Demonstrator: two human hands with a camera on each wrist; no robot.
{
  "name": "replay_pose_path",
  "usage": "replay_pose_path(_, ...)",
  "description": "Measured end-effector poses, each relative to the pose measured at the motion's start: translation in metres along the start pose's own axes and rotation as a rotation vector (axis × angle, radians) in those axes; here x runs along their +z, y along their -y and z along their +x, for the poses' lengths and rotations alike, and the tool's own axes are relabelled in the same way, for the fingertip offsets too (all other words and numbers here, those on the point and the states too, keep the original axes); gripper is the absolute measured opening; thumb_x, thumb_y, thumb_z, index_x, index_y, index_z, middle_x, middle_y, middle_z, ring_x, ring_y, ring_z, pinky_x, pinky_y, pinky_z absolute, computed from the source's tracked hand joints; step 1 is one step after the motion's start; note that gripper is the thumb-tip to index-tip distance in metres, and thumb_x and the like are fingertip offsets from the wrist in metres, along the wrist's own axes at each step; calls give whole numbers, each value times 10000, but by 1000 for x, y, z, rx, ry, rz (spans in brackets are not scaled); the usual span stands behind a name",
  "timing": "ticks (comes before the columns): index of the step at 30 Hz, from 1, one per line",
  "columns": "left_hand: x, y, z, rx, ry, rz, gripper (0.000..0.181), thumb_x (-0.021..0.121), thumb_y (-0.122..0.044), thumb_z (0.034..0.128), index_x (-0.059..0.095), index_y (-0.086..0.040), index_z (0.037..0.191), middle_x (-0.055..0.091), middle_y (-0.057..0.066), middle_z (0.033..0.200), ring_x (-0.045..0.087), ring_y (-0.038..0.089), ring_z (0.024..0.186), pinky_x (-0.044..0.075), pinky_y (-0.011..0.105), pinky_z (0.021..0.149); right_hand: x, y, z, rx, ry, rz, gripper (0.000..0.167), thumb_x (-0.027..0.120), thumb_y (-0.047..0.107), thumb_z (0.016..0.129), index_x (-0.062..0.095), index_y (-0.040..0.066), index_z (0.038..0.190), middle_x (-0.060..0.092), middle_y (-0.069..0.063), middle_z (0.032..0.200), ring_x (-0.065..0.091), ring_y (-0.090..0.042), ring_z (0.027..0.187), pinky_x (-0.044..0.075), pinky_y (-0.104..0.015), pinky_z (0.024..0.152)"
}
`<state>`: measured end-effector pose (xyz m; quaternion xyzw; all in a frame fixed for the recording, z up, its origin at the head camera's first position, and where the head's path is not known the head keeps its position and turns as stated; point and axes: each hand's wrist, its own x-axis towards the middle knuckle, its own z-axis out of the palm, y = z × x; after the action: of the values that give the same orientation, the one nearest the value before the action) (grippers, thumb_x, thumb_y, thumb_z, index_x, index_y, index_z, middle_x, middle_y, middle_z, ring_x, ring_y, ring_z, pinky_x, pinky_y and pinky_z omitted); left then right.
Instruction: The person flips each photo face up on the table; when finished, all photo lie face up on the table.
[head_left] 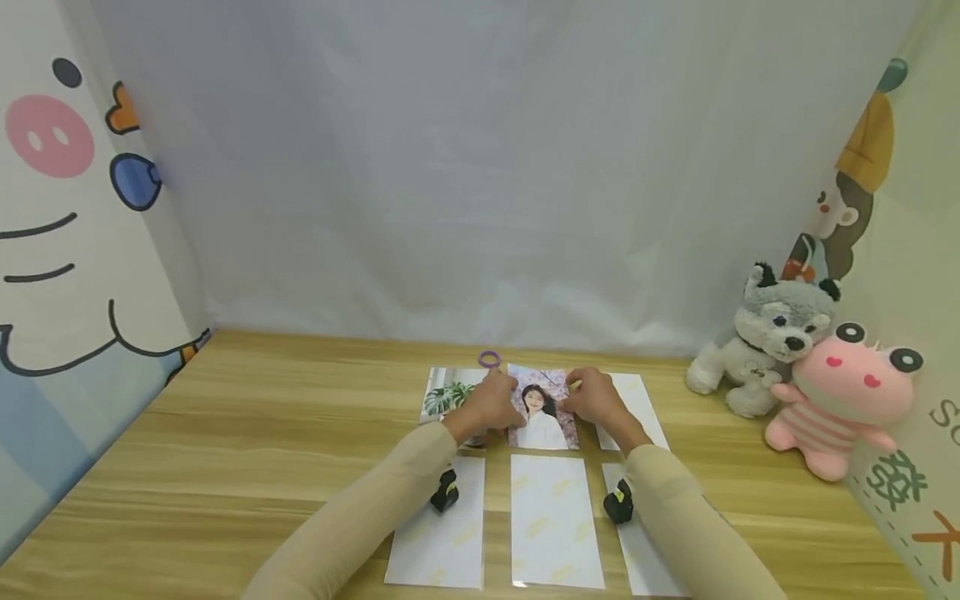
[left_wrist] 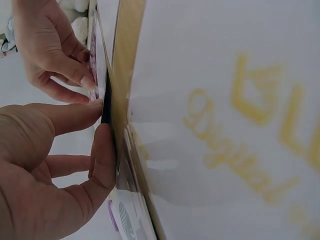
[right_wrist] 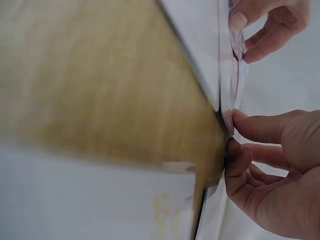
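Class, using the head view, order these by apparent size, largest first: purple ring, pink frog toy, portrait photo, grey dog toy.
1. Pink frog toy and grey dog toy: too alike to rank, the dog being partly hidden.
2. Portrait photo
3. Purple ring

The left forearm (head_left: 352, 521) and the right forearm (head_left: 693, 517) are slanting forward and inward, pale sleeves (head_left: 431, 446) covering them nearly to the wrists (head_left: 457, 425). The left hand (head_left: 491, 400) and the right hand (head_left: 597, 398) are facing each other, standing apart. The left thumb (left_wrist: 75, 118) is pinching against a bent forefinger (left_wrist: 103, 155); the right thumb (right_wrist: 260, 128) and right forefinger (right_wrist: 237, 162) are pinching likewise.
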<state>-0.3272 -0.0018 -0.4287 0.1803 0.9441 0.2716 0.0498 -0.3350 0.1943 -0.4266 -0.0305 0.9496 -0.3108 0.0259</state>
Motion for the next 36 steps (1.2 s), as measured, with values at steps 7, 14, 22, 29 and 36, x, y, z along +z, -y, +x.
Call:
replay_pose_path(7,-2,-6,-1,-9,-15,64,308,858,-167,742,619,-20,868,564,138,981,546,285,863,520,423,811,-1,4,-1,-1,-6,-69,385,813,116,806,666,-67,1112,729,-196,942,648,-248,778,532,-387,715)
replay_pose_path(14,-4,-12,-3,-50,-19,58,313,864,-156,750,614,-17,877,540,158,1017,597,352,879,539,439,805,-2,9,0,0,-29,-145,383,835,131,789,669,-57,1078,689,-250,1078,615,-312,853,535,-464,807)
replay_pose_path(22,-2,-18,-6,-86,-21,64,249,843,-117,763,624,-35,848,533,184,1078,602,355,804,535,413,691,-9,7,-2,-13,-10,-162,397,776,149,832,649,-56,1147,696,-245,1084,644,-320,865,543,-459,772)
replay_pose_path(29,1,-19,-5,-84,-42,117,169,782,-129,781,674,-65,894,579,143,1046,629,350,844,533,435,675,-26,-12,-3,-80,-53,-98,433,716,161,882,611,-91,1218,707,-223,963,666,-300,821,526,-392,678)
replay_pose_path(36,0,-19,2,59,-82,106,432,754,-277,871,686,-102,1260,634,103,1187,630,253,981,557,397,730,-53,-39,0,-151,-23,-105,552,737,142,873,540,-103,1327,639,-228,990,591,-294,841,489,-394,714)
